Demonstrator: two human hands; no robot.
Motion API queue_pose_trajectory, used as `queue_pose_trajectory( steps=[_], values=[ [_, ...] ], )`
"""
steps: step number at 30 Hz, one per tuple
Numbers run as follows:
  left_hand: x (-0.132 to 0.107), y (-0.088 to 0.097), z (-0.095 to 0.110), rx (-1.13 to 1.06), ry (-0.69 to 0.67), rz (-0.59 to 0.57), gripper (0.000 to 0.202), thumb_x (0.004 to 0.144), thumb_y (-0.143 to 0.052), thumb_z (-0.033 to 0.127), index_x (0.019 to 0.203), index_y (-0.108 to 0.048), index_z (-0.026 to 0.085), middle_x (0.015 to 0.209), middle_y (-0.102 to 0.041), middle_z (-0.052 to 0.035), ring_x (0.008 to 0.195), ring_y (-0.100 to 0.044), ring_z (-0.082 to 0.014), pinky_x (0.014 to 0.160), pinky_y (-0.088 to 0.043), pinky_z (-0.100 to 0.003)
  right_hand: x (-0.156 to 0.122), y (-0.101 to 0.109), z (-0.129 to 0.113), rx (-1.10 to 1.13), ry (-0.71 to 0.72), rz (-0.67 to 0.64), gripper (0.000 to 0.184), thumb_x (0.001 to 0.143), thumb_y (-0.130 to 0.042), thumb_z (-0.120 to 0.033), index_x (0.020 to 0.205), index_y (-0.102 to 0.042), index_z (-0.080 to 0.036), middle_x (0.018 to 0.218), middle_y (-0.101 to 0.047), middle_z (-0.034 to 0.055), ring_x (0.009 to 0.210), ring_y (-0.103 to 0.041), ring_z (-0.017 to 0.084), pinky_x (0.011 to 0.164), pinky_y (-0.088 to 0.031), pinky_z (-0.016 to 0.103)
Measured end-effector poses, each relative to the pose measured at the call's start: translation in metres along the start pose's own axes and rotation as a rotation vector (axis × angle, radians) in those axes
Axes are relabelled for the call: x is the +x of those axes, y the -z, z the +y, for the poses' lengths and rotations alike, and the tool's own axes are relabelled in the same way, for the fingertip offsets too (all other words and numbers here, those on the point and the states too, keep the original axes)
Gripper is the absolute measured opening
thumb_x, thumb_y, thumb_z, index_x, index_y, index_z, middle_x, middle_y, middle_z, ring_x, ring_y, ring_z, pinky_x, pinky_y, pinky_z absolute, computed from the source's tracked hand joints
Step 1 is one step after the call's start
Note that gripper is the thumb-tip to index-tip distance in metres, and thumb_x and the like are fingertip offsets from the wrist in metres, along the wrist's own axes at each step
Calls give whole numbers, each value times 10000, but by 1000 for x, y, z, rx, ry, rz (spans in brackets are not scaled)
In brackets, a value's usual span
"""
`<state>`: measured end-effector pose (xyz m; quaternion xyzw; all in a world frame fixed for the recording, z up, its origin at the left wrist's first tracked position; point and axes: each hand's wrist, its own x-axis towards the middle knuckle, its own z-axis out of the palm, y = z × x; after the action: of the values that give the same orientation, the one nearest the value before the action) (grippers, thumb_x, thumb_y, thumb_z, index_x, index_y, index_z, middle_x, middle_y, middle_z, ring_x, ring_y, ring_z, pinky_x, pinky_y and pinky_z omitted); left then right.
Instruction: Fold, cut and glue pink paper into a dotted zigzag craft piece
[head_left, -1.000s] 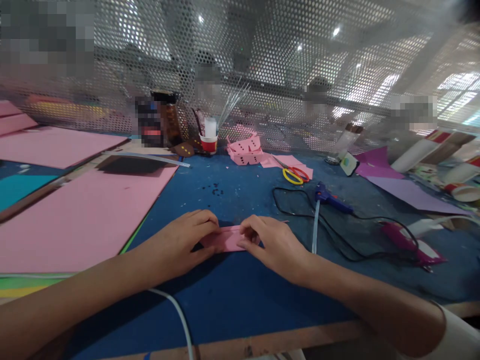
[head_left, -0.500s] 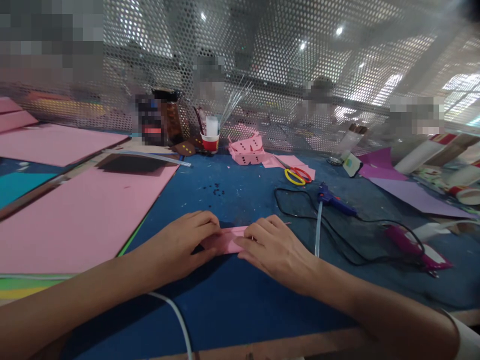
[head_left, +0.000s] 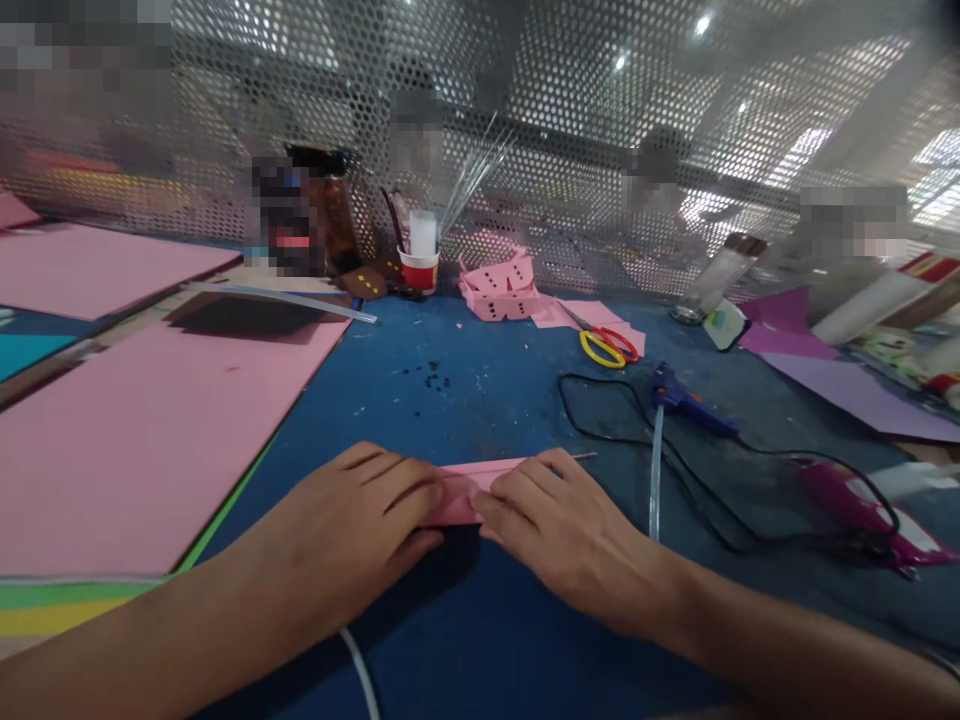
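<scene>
Between my two hands lies a small piece of pink paper [head_left: 459, 500] with a folded or rolled edge, low over the blue tabletop. My left hand [head_left: 367, 525] grips its left end, fingers curled on top and thumb beneath the near edge. From the other side, my right hand [head_left: 562, 530] pinches the paper, its fingertips pressed on the surface. The tip of a thin stick [head_left: 585, 456] shows beyond my right knuckles; its other end is hidden. My fingers cover both ends of the paper.
Large pink sheets [head_left: 150, 430] lie at left. Black bits [head_left: 433, 380], pink cut-outs [head_left: 501, 290], scissors [head_left: 607, 346] and a red-white cup [head_left: 418, 272] are ahead. To the right are a blue glue gun [head_left: 690, 405] with a black cord, a glue stick [head_left: 656, 475] and purple paper [head_left: 855, 385].
Both hands keep hold of the pink paper, which appears slightly lower in view. My left hand has come closer, its fingers more curled over the paper. The camera view has shifted slightly.
</scene>
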<state>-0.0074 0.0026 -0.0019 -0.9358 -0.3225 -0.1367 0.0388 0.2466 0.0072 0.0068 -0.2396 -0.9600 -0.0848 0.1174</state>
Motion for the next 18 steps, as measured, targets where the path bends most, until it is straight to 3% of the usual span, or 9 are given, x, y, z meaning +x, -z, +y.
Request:
queue_pose_trajectory(
  steps=[7,13,18],
  values=[
    [-1,2,7,97,-13,-30,231,971,-494,244,1158,-630,224,1092,-715,-82,890,-647,-284,763,-455,-433,-3,-4,0,17,-1,-31,155,1005,-487,-145,1032,-639,-163,922,-639,45,857,-543,215,782,-362,391],
    [-4,2,11,160,-5,-47,263,959,-509,251,1200,-606,207,921,-706,-101,805,-636,-291,714,-456,-430,-1,0,0,-8,-10,-64,179,1021,-465,-157,1081,-634,-164,971,-637,45,892,-532,220,783,-356,396],
    [-6,1,13,172,-1,-43,262,936,-554,265,1188,-600,208,934,-696,-113,846,-636,-314,725,-466,-443,-1,0,1,-23,-9,-82,210,1027,-439,-146,1115,-628,-164,998,-637,56,914,-531,227,793,-362,401]
  ],
)
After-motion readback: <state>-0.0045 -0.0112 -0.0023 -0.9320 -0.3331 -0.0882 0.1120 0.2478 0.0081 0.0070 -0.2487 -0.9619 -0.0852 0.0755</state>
